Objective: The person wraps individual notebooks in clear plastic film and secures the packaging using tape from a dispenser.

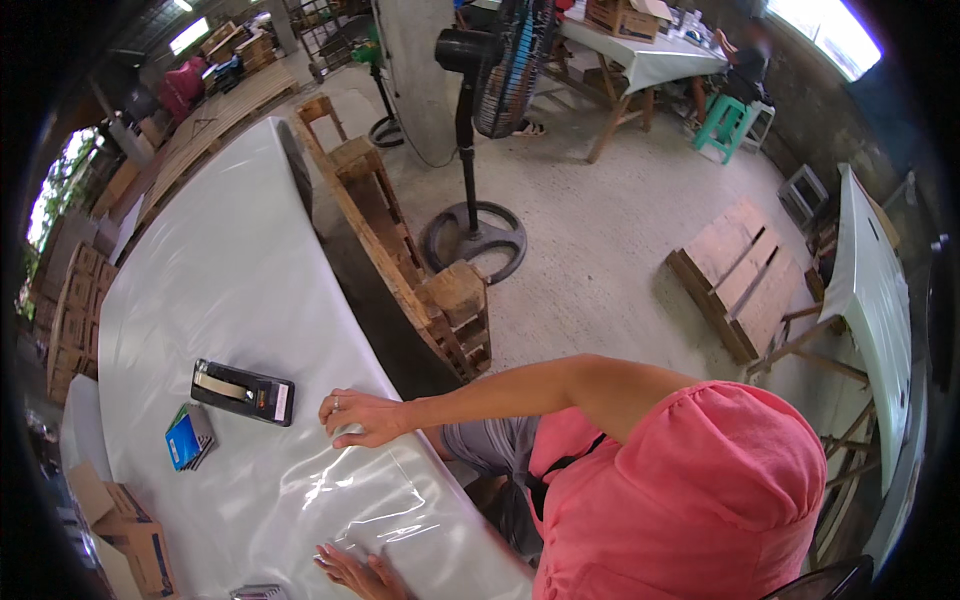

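My right hand, with a ring on one finger, rests palm down on the table near its edge. Its fingers are bent, and the thumb is held apart from them. Lower down, my left hand has its fingers stretched out over the tabletop; its wrist is cut off by the frame. Between both hands lies a shiny clear plastic sheet or bag, hard to make out against the glossy cover. Beyond my right hand sits a black tape dispenser with a roll of tape, beside a stack of blue booklets or packs.
Cardboard boxes stand at the table's far side, and another small stack lies at the bottom edge. A wooden bench-like frame and black standing fan are beside the table. Beyond are a pallet and a seated person.
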Demonstrator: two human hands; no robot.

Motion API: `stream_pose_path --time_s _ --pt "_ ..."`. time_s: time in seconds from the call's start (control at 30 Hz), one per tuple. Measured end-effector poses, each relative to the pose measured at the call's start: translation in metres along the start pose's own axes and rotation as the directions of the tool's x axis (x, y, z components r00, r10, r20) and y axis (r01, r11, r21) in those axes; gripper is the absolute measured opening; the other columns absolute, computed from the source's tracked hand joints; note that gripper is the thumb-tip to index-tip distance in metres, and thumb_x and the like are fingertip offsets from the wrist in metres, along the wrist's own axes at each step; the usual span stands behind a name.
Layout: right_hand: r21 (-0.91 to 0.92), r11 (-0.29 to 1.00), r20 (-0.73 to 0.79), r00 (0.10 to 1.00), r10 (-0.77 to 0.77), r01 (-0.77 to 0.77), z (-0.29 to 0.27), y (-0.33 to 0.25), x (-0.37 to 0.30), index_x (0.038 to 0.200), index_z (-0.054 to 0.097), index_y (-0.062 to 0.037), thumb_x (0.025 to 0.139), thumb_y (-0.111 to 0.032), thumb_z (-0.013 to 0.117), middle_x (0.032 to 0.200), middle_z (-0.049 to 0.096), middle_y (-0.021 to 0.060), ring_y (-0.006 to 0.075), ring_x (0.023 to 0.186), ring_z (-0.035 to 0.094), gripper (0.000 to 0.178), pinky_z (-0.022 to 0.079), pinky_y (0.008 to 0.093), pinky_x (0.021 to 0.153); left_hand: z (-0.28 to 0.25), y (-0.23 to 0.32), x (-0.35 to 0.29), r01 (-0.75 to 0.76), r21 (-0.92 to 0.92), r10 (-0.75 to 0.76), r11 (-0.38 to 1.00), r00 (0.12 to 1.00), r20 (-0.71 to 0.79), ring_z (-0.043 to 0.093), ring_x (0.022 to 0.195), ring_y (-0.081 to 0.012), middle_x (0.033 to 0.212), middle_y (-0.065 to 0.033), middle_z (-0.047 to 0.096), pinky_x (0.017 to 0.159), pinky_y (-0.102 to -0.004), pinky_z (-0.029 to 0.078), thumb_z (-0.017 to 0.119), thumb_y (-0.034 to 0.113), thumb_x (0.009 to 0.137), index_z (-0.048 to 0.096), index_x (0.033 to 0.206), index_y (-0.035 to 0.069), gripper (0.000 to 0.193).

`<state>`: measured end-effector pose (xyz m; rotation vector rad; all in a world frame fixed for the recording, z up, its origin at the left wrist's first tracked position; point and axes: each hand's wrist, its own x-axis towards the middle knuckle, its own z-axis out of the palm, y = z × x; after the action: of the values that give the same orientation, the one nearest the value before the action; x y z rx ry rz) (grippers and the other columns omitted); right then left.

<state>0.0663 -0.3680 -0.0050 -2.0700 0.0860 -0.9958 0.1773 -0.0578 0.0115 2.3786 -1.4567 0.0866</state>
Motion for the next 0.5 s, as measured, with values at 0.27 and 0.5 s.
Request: stream_pose_path --time_s 0.27,0.5 --pt "-0.050 0.999 -0.002 1.000 0.000 0.000 0.006 0.001 0.004 0.089 0.063 -0.0077 0.083 -0.025 0.073 0.106 0.055 0.0088 0.0284 0.102 0.051 0.021 0.040 0.0419 0.089 -0.011 0.014 0.003 0.157 0.067 -0.160 0.985 0.985 0.056 0.022 0.138 -0.0522 0.147 -0.0325 0.032 0.113 -0.0578 0.018 0.057 0.042 0.093 0.032 0.147 0.001 0.072" --pt "-0.076 0.996 0.015 0.999 0.036 -0.035 0.005 0.003 0.002 0.088 0.062 -0.0075 0.081 -0.027 0.074 0.104 0.055 0.0087 0.0289 0.101 0.051 0.024 0.041 0.0423 0.088 -0.015 0.024 0.001 0.161 0.082 -0.168 0.984 0.982 0.088 0.024 0.137 -0.0511 0.146 -0.0338 0.031 0.114 -0.0564 0.017 0.049 0.038 0.097 0.029 0.147 -0.001 0.066"
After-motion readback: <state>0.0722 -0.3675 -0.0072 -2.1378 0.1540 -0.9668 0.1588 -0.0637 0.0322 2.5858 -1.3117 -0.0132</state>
